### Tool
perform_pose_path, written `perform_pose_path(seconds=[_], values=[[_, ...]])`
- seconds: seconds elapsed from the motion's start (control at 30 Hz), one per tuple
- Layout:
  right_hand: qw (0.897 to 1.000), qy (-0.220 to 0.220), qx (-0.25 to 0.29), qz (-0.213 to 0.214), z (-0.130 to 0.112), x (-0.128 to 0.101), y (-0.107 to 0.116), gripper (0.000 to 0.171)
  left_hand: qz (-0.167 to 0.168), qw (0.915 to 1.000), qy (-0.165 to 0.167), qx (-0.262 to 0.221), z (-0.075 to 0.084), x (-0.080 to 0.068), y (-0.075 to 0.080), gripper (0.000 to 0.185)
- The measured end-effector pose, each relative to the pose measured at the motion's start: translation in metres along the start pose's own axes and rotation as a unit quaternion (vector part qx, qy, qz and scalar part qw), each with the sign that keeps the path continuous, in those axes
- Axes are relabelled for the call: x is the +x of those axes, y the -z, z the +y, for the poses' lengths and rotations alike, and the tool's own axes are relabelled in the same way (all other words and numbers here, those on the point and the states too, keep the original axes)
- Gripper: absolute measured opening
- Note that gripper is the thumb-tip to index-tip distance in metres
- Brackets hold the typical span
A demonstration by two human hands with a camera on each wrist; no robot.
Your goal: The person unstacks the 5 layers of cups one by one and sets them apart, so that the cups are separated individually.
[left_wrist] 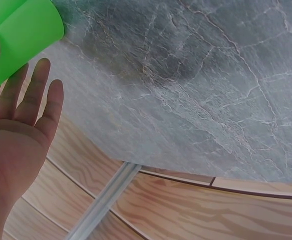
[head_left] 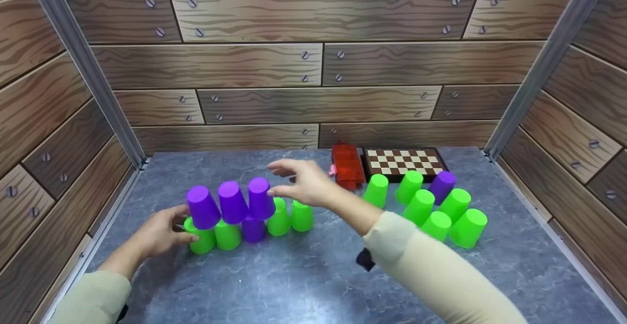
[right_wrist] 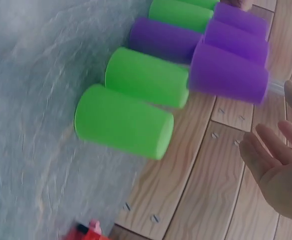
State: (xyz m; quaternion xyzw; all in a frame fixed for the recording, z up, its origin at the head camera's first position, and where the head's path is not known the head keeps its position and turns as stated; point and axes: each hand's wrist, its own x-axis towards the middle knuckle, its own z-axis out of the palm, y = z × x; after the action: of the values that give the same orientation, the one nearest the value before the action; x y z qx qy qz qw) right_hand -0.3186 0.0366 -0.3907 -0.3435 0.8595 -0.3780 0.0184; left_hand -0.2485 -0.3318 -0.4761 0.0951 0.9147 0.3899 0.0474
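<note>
A row of upside-down cups stands on the table: a leftmost green cup (head_left: 202, 238), another green cup (head_left: 228, 236), a purple cup (head_left: 253, 230) and two green cups (head_left: 278, 218) at the right. Three upside-down purple cups (head_left: 232, 202) form a second level over its left part. My left hand (head_left: 164, 232) is beside the leftmost green cup, thumb in front and fairly straight fingers at its far side; the left wrist view shows the palm. Close to the rightmost upper purple cup (right_wrist: 229, 73), my right hand (right_wrist: 281, 175) has its fingers spread and holds nothing.
To the right stands a group of several upside-down green cups (head_left: 419, 207) with one purple cup (head_left: 442, 186). Behind them lies a checkered board (head_left: 404, 162), next to a red translucent object (head_left: 348, 166). Wood-patterned walls (head_left: 313, 66) enclose the grey table (head_left: 313, 285).
</note>
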Motion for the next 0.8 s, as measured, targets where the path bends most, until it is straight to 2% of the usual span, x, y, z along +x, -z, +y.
perform_pose_path(seconds=[0.2,0.4,0.63,0.8], values=[[1.0,-0.025,0.009,0.001,-0.003,0.009,-0.022,0.061,-0.003,1.0,0.006,0.006,0.0,0.0,0.002,0.068],[0.999,-0.032,0.018,0.001,0.0,0.012,-0.036,0.062,-0.007,0.9998,0.017,0.008,0.001,0.0,0.002,0.073],[0.999,-0.037,0.033,0.004,-0.001,0.009,-0.036,0.055,-0.008,0.9998,0.017,0.012,0.003,0.0,0.001,0.073],[0.998,-0.034,0.056,0.011,-0.002,0.003,-0.027,0.05,-0.007,0.9998,0.014,0.014,0.0,-0.001,0.002,0.074]])
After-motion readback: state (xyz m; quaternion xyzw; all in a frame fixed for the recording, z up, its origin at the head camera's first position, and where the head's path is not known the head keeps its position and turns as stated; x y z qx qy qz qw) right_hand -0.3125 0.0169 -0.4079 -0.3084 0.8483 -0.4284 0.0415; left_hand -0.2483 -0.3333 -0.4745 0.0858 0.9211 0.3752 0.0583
